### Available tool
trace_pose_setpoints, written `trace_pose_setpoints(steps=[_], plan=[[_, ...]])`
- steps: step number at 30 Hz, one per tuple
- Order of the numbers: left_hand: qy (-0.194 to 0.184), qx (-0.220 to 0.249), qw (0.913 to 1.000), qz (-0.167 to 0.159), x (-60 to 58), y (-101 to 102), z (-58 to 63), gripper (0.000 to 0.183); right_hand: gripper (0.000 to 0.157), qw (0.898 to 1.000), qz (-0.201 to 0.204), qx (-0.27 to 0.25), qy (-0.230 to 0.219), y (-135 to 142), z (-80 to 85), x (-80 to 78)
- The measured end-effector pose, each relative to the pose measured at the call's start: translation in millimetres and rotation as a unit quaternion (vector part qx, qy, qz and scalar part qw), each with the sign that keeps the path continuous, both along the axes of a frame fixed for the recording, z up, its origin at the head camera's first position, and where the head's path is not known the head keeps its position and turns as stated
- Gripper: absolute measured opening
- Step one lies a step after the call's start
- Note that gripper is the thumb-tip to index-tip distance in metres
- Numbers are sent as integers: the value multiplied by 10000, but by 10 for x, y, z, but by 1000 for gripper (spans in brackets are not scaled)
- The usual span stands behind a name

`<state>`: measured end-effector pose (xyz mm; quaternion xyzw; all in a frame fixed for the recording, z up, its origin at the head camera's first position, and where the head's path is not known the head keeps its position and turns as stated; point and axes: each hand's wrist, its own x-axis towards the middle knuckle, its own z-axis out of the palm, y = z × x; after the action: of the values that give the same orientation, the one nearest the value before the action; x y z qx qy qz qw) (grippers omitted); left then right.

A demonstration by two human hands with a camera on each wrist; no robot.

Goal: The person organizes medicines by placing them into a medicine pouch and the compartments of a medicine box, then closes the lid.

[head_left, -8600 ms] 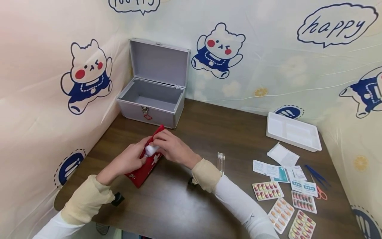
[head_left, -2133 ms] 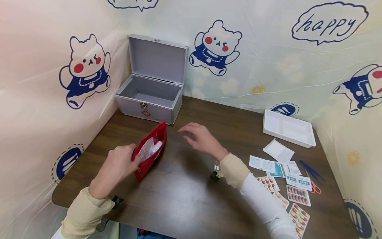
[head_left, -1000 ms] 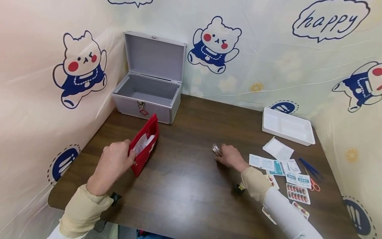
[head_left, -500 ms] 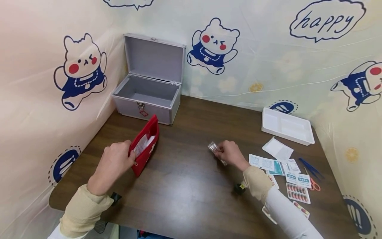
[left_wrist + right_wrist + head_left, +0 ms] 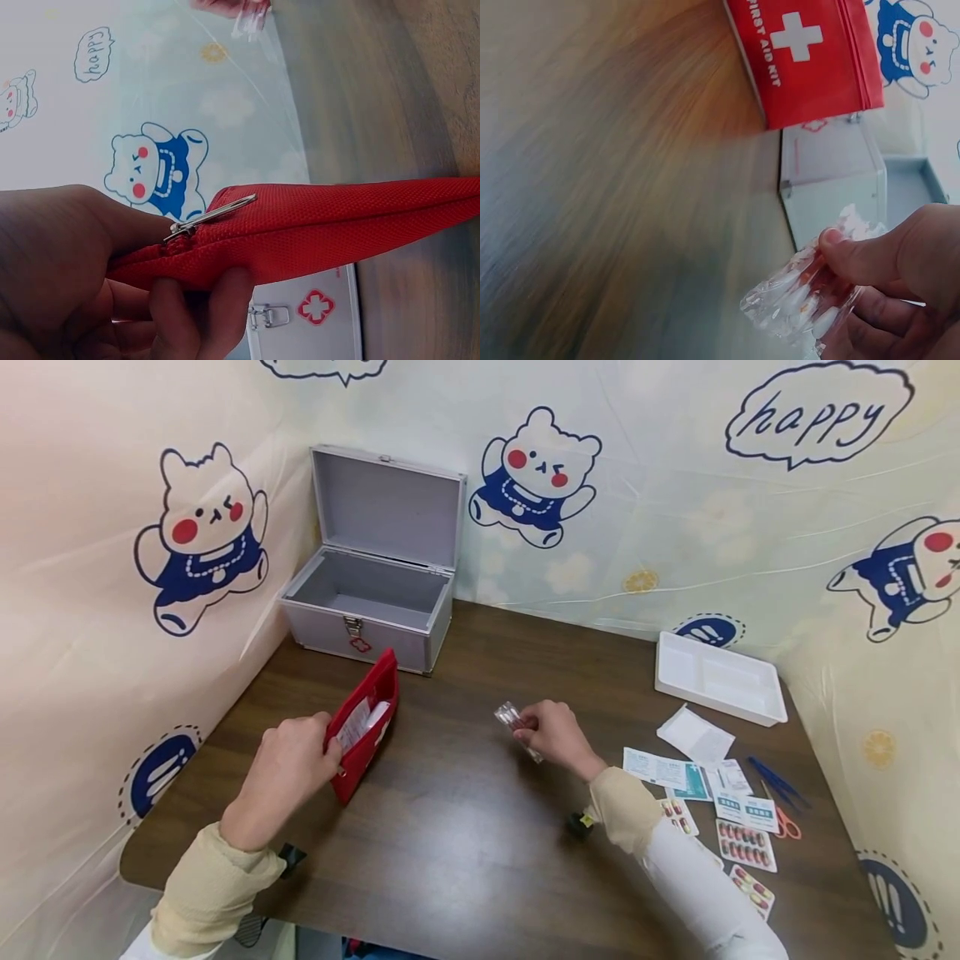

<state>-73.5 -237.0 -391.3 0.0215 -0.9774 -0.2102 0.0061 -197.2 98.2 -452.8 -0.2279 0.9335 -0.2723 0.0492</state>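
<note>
Clock directions are read in the head view, with 12 o'clock pointing away from the person. The left hand (image 5: pixel 288 777) grips the red pouch (image 5: pixel 364 762) at the 7 o'clock end of its rim, thumb on one side and fingers on the other, next to the metal zip pull (image 5: pixel 217 215). The right hand (image 5: pixel 558 737) pinches a clear packet (image 5: pixel 507 715) between thumb and fingers; white-tipped sticks inside look like cotton swabs.

The relation that counts most, I would judge, is between packet and pouch mouth. The mouth gapes upward and lies at about 9 o'clock from the right hand, apart from it, with a stretch of tabletop (image 5: pixel 450 835) between. Its long axis runs from 7 to 1 o'clock, while the packet's runs from 5 to 11, so the two slant opposite ways. The packet's free end points to 11 o'clock. The left hand touches the pouch and is the nearer to the mouth; the right alone has the packet. The face with the white cross (image 5: pixel 796 36) is turned toward the right hand. White printed packaging and a white roll (image 5: pixel 377 715) show inside the mouth; whether the pouch's lower edge rests on the tabletop I cannot tell.

The open grey case (image 5: pixel 390 643) stands near the pouch, at its 12 o'clock, and the white tray (image 5: pixel 682 662) lies between 2 and 3 o'clock from the right hand
</note>
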Motion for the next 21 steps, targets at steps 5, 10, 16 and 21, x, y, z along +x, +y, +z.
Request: trace_pose_setpoints(steps=[5,10,16,21], plan=[[-13,-33,10000,44,2,11,-8,33,5,9999,94,-117,52,-183,49,-3],[25,-69,10000,29,-3,20,-9,32,5,9996,115,-247,62,-344,91,-6],[15,-129,9999,58,-16,31,-3,30,5,9988,233,-390,163,-514,173,-8],[41,-99,9999,28,-27,37,-5,30,5,9979,343,-504,224,-653,215,-33]])
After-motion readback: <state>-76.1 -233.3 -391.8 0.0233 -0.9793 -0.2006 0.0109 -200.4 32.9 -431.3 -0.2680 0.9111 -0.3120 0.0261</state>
